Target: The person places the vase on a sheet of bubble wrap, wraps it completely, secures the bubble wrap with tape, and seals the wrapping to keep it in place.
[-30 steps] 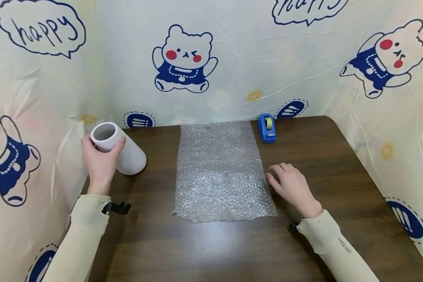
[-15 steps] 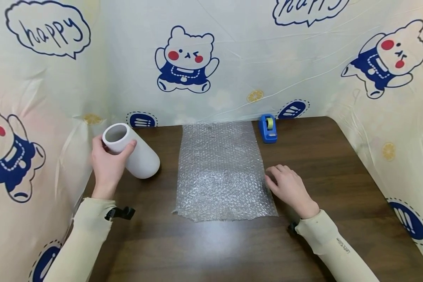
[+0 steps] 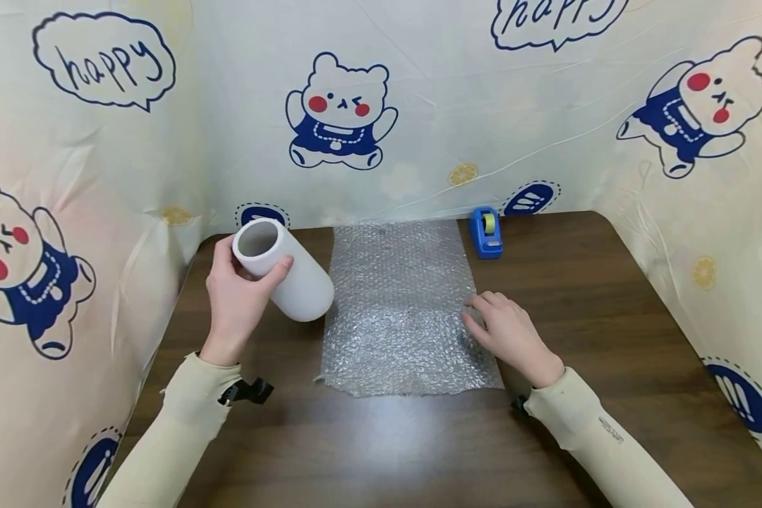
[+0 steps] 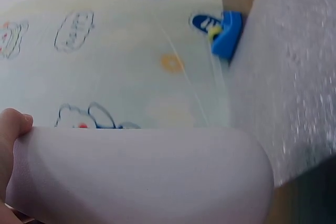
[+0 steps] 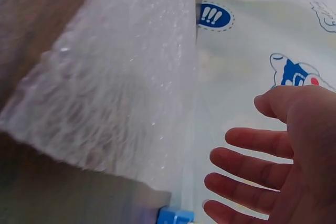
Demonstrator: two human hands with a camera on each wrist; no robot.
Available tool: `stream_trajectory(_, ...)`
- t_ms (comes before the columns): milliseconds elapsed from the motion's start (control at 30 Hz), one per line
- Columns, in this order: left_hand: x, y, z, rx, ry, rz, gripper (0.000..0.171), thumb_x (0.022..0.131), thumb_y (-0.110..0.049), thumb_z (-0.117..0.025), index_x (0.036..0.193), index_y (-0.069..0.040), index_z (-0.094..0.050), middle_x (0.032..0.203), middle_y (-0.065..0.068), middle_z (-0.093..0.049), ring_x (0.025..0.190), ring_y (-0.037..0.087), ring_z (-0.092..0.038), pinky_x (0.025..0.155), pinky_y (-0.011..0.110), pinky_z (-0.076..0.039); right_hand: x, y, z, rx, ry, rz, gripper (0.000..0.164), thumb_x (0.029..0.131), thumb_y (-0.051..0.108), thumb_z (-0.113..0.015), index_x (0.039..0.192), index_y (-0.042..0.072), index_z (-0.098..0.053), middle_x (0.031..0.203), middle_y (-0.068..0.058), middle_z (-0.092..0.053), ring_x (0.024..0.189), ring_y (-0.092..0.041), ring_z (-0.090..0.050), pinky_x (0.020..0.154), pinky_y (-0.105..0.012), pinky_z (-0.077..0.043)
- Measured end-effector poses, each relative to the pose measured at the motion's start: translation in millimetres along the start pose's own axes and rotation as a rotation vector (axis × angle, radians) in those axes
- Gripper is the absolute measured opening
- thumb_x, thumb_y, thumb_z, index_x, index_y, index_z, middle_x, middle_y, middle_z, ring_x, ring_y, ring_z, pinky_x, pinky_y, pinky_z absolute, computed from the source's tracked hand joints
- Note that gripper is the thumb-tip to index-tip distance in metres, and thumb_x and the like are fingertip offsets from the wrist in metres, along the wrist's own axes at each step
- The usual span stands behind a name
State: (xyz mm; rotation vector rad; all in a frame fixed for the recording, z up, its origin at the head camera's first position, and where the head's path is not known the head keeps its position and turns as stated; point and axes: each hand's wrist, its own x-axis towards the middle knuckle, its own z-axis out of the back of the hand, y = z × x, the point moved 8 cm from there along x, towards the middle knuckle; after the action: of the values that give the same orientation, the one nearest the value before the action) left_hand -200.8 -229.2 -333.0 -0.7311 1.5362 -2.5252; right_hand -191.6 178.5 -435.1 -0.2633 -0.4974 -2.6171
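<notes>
A white cylindrical vase (image 3: 301, 282) with a wide round mouth tilts toward the person, its base leaning right near the bubble wrap's left edge. My left hand (image 3: 238, 300) grips it near the rim, thumb on the near side; some fingers are hidden behind it. In the left wrist view the vase (image 4: 142, 174) lies across the lower part. A sheet of bubble wrap (image 3: 406, 317) is spread flat on the table. Over its right edge hovers my right hand (image 3: 508, 331), holding nothing; the right wrist view shows its fingers (image 5: 252, 171) spread and loosely extended.
A blue tape dispenser (image 3: 486, 233) with a yellowish roll stands at the back, right of the bubble wrap. The brown wooden table (image 3: 381, 451) meets a printed cloth (image 3: 444, 85) hanging behind it and at both sides.
My left hand has carried the vase rightward, from the table's left side to beside the bubble wrap. The right hand has shifted slightly left, over the wrap's edge.
</notes>
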Motion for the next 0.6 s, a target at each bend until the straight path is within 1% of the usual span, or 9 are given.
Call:
stream_trajectory(133,-4.6,-9.2,-16.6,-0.042,0.057,-0.037,0.069,0.082,-0.022,-0.089,0.138,-0.003,-0.053,0.127,0.007,-0.065,0.110,0.012,-0.060,0.091,0.022,-0.050,8,10,2,0.026,0.010,0.026,0.031,0.100,0.026,-0.068,0.119,0.002,-0.073,0.107,-0.014,-0.073,0.094,-0.030,-0.068,0.077,-0.047,-0.058)
stream_trajectory(233,-8.9,-14.4,-30.5,-0.075,0.104,-0.052,0.069,0.083,-0.020,-0.088,0.139,-0.003,-0.052,0.128,0.008,-0.064,0.112,0.015,-0.061,0.094,0.027,-0.052,13,17,0,0.093,0.035,0.029,0.037,0.101,0.027,-0.067,0.128,0.003,-0.068,0.116,-0.016,-0.069,0.099,-0.030,-0.068,0.078,-0.047,-0.059)
stream_trajectory(333,-14.2,-19.7,-45.6,-0.122,0.144,-0.060,0.068,0.082,-0.018,-0.088,0.139,-0.003,-0.052,0.128,0.009,-0.064,0.113,0.018,-0.063,0.097,0.036,-0.053,18,25,0,0.177,0.058,0.020,0.046,0.102,0.029,-0.067,0.140,0.004,-0.060,0.125,-0.017,-0.064,0.103,-0.032,-0.068,0.078,-0.047,-0.060)
stream_trajectory(433,-21.7,-25.9,-61.9,-0.167,0.188,-0.066,0.068,0.082,-0.018,-0.088,0.138,-0.003,-0.053,0.127,0.010,-0.064,0.113,0.021,-0.064,0.099,0.044,-0.054,25,34,-1,0.216,0.074,0.022,0.055,0.101,0.033,-0.067,0.147,0.006,-0.053,0.133,-0.016,-0.060,0.109,-0.033,-0.067,0.081,-0.047,-0.060)
stream_trajectory(500,-26.9,-29.7,-72.3,-0.195,0.216,-0.071,0.068,0.081,-0.018,-0.089,0.137,-0.004,-0.053,0.127,0.010,-0.064,0.113,0.023,-0.065,0.099,0.045,-0.054,29,41,-1,0.226,0.096,0.036,0.064,0.100,0.039,-0.069,0.151,0.005,-0.048,0.139,-0.017,-0.057,0.115,-0.033,-0.065,0.085,-0.048,-0.059)
stream_trajectory(600,-34.4,-34.9,-86.1,-0.232,0.256,-0.068,0.068,0.081,-0.019,-0.089,0.136,-0.005,-0.053,0.128,0.010,-0.064,0.113,0.023,-0.065,0.099,0.046,-0.054,35,52,-4,0.252,0.152,0.063,0.083,0.096,0.048,-0.072,0.158,0.005,-0.036,0.147,-0.020,-0.051,0.122,-0.033,-0.062,0.090,-0.050,-0.058)
